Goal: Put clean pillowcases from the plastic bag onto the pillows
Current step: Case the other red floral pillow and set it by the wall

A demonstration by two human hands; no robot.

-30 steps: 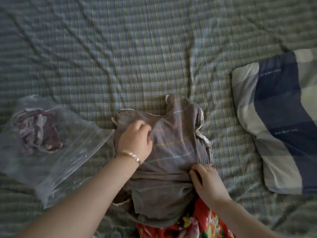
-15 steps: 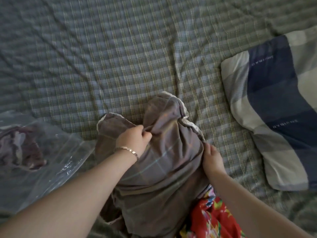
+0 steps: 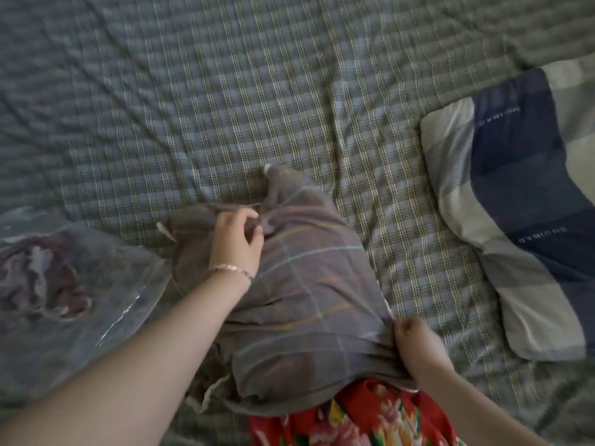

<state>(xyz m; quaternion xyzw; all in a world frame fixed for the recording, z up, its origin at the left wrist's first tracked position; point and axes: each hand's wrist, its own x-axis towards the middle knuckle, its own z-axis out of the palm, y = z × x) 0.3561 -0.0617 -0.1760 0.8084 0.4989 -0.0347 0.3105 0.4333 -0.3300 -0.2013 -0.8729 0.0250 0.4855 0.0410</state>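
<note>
The checked bed is wide and soft, so nothing braces the work. A hard tug could drag the whole bundle across the sheet instead of seating the cover.

At the right edge lies a blue-and-grey pillow, well apart from the hands and out of the way.

At the left, the plastic bag lies flat beside the left forearm, with purple cloth bunched inside. A sweep of that arm could shove the bag toward the bed's edge.

The grey-brown pillowcase sits in the middle of the bed, drawn over most of a red floral pillow, whose near end pokes out of the opening. The far corners look slack and unfilled, so the likely fault is a pillow jammed askew, with empty corners and a twisted seam.

The left hand has its grip closed on a fold near the far end. The right hand has its grip clamped on the hem at the side of the opening. Pulling unevenly could bunch the cloth on one side, or slip the hem free.

The bracelet on the left wrist might snag loose fabric.
</note>
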